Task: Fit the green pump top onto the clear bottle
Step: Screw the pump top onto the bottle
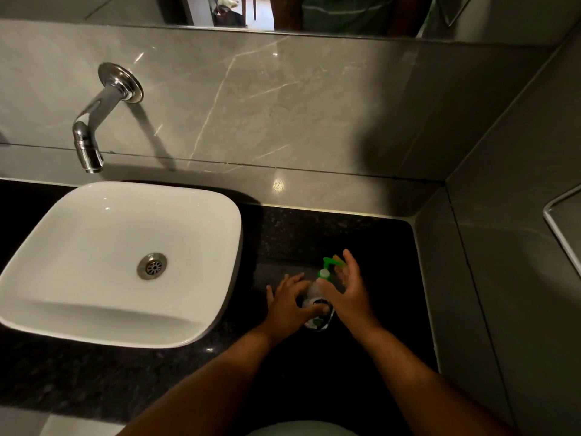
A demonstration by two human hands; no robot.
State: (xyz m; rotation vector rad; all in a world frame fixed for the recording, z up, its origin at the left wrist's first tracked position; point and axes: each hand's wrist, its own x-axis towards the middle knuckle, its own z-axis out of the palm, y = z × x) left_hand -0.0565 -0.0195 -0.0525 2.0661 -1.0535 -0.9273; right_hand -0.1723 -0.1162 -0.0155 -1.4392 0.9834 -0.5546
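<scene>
With my left hand [287, 302] curled around the clear bottle [315, 302] on the counter [377, 309] and my right hand [347, 286] half-open beside the green pump top [327, 268] on its neck, I'd steady, then twist straight.

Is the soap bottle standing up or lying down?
Standing up. The clear bottle rests on the black counter with its green pump top uppermost, and the left hand grips its body.
</scene>
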